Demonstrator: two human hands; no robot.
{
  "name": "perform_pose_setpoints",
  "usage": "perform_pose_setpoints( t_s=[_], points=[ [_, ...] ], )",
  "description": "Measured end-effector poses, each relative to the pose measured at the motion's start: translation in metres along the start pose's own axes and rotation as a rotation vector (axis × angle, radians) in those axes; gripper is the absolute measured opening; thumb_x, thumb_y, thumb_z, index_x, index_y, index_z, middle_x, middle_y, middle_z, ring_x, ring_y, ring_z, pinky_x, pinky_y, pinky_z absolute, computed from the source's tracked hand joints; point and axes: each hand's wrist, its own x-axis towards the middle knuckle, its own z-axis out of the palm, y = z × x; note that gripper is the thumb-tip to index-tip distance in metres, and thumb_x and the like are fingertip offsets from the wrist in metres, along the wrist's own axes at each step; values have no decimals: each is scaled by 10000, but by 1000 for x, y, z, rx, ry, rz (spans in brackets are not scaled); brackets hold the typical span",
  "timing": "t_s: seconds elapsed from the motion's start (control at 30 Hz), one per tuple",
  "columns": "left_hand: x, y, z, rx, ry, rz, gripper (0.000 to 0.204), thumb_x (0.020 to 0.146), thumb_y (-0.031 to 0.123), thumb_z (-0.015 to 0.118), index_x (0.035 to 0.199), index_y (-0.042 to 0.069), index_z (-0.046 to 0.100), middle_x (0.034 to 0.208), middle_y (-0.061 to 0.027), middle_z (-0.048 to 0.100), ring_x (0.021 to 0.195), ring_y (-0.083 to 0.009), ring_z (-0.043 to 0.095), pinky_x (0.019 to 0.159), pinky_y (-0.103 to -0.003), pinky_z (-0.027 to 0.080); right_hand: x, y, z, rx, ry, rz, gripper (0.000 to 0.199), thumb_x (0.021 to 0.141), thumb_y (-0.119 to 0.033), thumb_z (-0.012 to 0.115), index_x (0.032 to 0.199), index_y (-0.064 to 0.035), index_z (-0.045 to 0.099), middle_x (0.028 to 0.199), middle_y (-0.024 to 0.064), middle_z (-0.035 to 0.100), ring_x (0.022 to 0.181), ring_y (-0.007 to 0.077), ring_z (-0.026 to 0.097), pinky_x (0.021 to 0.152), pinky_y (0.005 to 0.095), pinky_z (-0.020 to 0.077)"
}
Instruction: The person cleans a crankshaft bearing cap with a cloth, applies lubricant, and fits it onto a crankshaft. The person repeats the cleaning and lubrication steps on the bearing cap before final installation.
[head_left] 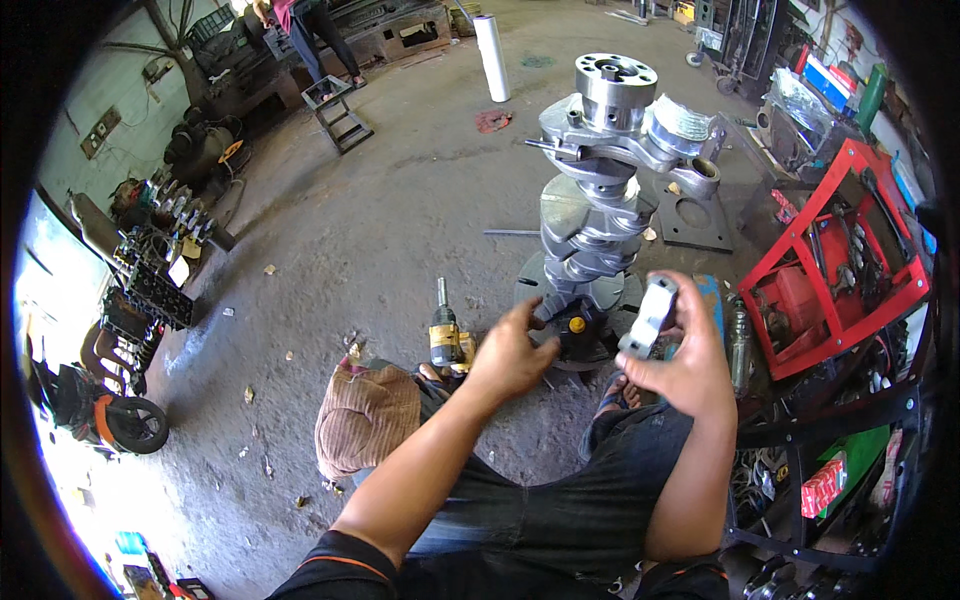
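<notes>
A large steel crankshaft (597, 205) stands upright on its round flange (620, 292) on the concrete floor in front of my knees. My right hand (683, 365) grips a grey metal bearing cap (649, 316) beside the lower part of the crankshaft. My left hand (510, 352) reaches toward the base, fingers curled near a black part with a yellow knob (577, 325); whether it grips anything is hidden. A brown ribbed cloth (367, 416) lies over my left knee.
A cordless power tool (444, 335) lies on the floor left of my hand. A red metal tool cart (835, 265) stands at right, a flat plate (694, 220) behind the crankshaft. A white roll (492, 57) and a step stool (338, 112) stand farther back, where a person (310, 30) is.
</notes>
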Motion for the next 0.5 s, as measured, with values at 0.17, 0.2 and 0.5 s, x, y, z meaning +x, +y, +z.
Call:
perform_pose_setpoints(
  t_s=[0.17, 0.2, 0.5],
  points=[
    [22, -56, 84, 326, -74, -212, 881, 784, 264, 847, 1519, 88, 394, 1422, -204, 528, 1277, -411, 556, 1048, -511, 477, 10, 35, -11, -37, 223, 143, 841, 654, -23, 887, 1381, -86, 470, 1106, 44, 594, 956, 144, 607, 813, 311, 510],
    [26, -63, 93, 348, -64, -203, 902, 777, 268, 853, 1528, 104, 382, 1453, -194, 500, 1290, -410, 543, 1054, -501, 474, 10, 39, -12, -3, 189, 165, 852, 683, -37, 874, 1412, -107, 437, 1120, 19, 580, 973, 136, 599, 840, 314, 493],
    [53, -71, 119, 437, -11, -143, 638, 758, 293, 860, 1334, 166, 618, 1369, -165, 569, 1256, -355, 559, 1025, -503, 459, 12, 44, -11, -170, 208, 159, 829, 643, -127, 901, 1342, -45, 462, 1141, 179, 666, 998, 288, 691, 884, 392, 550]
  ],
)
